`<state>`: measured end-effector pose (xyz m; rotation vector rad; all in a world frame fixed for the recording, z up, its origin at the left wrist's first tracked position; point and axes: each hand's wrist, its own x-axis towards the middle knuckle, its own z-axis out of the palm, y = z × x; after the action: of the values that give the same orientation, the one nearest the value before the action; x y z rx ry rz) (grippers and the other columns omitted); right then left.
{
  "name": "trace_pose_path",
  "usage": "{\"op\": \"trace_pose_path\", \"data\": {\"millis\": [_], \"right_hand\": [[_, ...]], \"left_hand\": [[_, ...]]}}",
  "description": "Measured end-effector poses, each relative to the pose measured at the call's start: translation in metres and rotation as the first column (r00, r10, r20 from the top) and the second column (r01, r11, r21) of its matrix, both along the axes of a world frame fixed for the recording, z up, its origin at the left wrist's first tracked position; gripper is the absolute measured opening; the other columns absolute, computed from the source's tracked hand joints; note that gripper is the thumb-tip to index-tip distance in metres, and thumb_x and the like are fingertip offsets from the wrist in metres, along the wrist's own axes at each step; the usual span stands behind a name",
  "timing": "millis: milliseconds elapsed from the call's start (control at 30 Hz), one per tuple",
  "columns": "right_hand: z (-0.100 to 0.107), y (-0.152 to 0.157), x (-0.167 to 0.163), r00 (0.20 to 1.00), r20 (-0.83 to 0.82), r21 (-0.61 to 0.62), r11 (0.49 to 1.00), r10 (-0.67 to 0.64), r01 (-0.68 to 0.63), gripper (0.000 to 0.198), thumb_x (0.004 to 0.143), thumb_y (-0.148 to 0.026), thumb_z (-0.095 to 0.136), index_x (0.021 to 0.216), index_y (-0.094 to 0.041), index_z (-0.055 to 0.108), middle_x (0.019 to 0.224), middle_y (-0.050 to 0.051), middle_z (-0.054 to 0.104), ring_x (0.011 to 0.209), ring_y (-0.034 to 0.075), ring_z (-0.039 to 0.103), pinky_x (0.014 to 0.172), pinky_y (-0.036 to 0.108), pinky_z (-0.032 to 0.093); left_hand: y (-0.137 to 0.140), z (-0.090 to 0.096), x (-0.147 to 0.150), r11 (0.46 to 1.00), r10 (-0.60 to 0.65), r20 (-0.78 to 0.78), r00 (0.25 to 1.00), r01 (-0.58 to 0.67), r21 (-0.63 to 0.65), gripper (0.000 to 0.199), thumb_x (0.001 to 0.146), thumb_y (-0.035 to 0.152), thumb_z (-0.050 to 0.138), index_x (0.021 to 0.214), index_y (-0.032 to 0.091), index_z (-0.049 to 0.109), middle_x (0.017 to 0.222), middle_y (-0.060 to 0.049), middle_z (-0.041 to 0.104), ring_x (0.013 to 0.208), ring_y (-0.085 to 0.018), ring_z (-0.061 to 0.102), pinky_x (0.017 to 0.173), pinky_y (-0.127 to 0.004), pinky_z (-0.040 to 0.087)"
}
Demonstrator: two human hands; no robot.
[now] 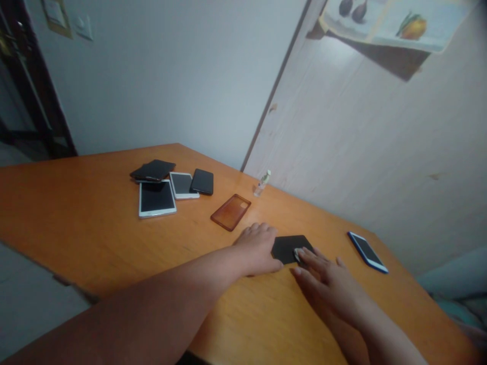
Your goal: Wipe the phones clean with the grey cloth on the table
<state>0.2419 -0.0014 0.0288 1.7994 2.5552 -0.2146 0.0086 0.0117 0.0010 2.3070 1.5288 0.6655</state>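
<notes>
Plain pale wall in the back of the room, a light switch and a dark door frame over in the upper left, and a poster with fruit on it hanging in the upper right. Below all that there's an orange-brown wooden table running across most of the frame.

The main thing is a black flat slab, lying on the table a bit right of centre, lower half. The left hand is over its left end, fingers close together and the thumb out by the near edge. Can't tell if they're really gripping it, since the hand hides that end. The right hand comes in from the lower right, fingers bunched together, tips down on a small whitish bit at the slab's right part. Pinching it or just pressing on it? Can't tell, it's mostly covered.

Just up and left of the left hand is a see-through brown phone case, with a little clear bottle standing near it. Left of centre there's a cluster: a bigger white-framed tablet, a smaller white-framed one, a black phone-sized thing overlapping that, and some dark flat stuff piled behind. Off to the right lies a blue-edged phone, well apart from everything.
</notes>
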Motion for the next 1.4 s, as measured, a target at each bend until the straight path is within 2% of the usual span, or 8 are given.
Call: {"op": "trace_pose_path", "data": {"millis": [100, 333, 567, 800, 1033, 1267, 1333, 1400], "right_hand": [[-0.002, 0.006, 0.005, 0.993, 0.053, 0.064, 0.992, -0.108, 0.105, 0.060, 0.094, -0.060, 0.044, 0.140, -0.023, 0.056, 0.149, 0.010, 0.048, 0.146, 0.036, 0.028, 0.115, 0.070, 0.009], [0.001, -0.012, -0.020, 0.981, -0.080, -0.069, 0.980, 0.179, -0.185, 0.061, 0.094, -0.065, 0.042, 0.144, -0.032, 0.050, 0.153, 0.003, 0.042, 0.148, 0.029, 0.026, 0.120, 0.060, 0.008], [-0.006, 0.010, 0.005, 0.988, 0.054, 0.102, 0.985, -0.145, 0.139, 0.061, 0.094, -0.059, 0.042, 0.139, -0.021, 0.057, 0.146, 0.012, 0.051, 0.144, 0.037, 0.032, 0.114, 0.072, 0.013], [-0.006, -0.006, -0.018, 0.994, -0.075, -0.010, 0.997, 0.075, -0.076, 0.065, 0.093, -0.066, 0.042, 0.144, -0.026, 0.052, 0.153, 0.007, 0.042, 0.147, 0.030, 0.028, 0.119, 0.062, 0.011], [-0.011, 0.014, 0.006, 0.988, 0.043, 0.105, 0.984, -0.150, 0.145, 0.063, 0.094, -0.059, 0.042, 0.142, -0.021, 0.053, 0.148, 0.011, 0.049, 0.144, 0.037, 0.031, 0.114, 0.070, 0.015], [-0.013, -0.003, -0.018, 0.995, -0.071, 0.027, 0.997, 0.067, -0.065, 0.065, 0.094, -0.064, 0.040, 0.146, -0.027, 0.049, 0.155, 0.007, 0.039, 0.147, 0.030, 0.027, 0.119, 0.060, 0.016], [-0.011, -0.002, -0.016, 0.996, -0.057, 0.017, 0.998, 0.063, -0.062, 0.065, 0.094, -0.065, 0.039, 0.145, -0.028, 0.049, 0.155, 0.006, 0.040, 0.147, 0.031, 0.026, 0.119, 0.062, 0.014], [-0.011, 0.005, -0.007, 1.000, -0.005, 0.050, 0.998, -0.028, 0.029, 0.064, 0.094, -0.064, 0.038, 0.143, -0.026, 0.052, 0.152, 0.007, 0.044, 0.146, 0.034, 0.028, 0.117, 0.066, 0.013]], "left_hand": [[0.000, 0.001, 0.000, 1.000, -0.001, 0.003, 1.000, 0.001, -0.004, 0.062, 0.070, 0.055, 0.065, 0.120, 0.020, 0.053, 0.123, -0.012, 0.057, 0.118, -0.033, 0.051, 0.099, -0.046, 0.045], [-0.001, 0.001, 0.000, 1.000, 0.006, -0.004, 1.000, -0.006, 0.002, 0.063, 0.072, 0.056, 0.064, 0.121, 0.019, 0.053, 0.120, -0.013, 0.057, 0.115, -0.034, 0.052, 0.098, -0.046, 0.045], [0.000, -0.001, 0.000, 1.000, 0.002, 0.001, 1.000, -0.002, 0.022, 0.059, 0.070, 0.055, 0.066, 0.117, 0.020, 0.055, 0.118, -0.011, 0.058, 0.114, -0.032, 0.052, 0.097, -0.043, 0.046], [-0.001, 0.000, 0.000, 1.000, -0.005, -0.003, 1.000, 0.005, 0.011, 0.066, 0.072, 0.058, 0.063, 0.123, 0.019, 0.052, 0.123, -0.013, 0.056, 0.117, -0.035, 0.051, 0.099, -0.048, 0.045], [0.000, 0.000, -0.001, 1.000, -0.008, -0.002, 1.000, 0.008, -0.001, 0.063, 0.071, 0.055, 0.066, 0.122, 0.020, 0.052, 0.123, -0.012, 0.056, 0.118, -0.033, 0.050, 0.100, -0.045, 0.044], [0.000, -0.001, 0.000, 1.000, 0.000, 0.009, 1.000, 0.000, 0.012, 0.066, 0.070, 0.056, 0.066, 0.122, 0.019, 0.052, 0.122, -0.013, 0.057, 0.117, -0.034, 0.052, 0.099, -0.047, 0.045], [0.000, 0.000, -0.001, 1.000, 0.002, 0.009, 1.000, -0.002, 0.008, 0.065, 0.070, 0.056, 0.066, 0.122, 0.020, 0.053, 0.122, -0.012, 0.057, 0.117, -0.034, 0.052, 0.099, -0.046, 0.045], [0.000, 0.001, -0.001, 1.000, -0.003, 0.001, 1.000, 0.003, 0.002, 0.062, 0.072, 0.056, 0.065, 0.121, 0.020, 0.053, 0.122, -0.012, 0.057, 0.116, -0.033, 0.052, 0.098, -0.045, 0.045]]}}
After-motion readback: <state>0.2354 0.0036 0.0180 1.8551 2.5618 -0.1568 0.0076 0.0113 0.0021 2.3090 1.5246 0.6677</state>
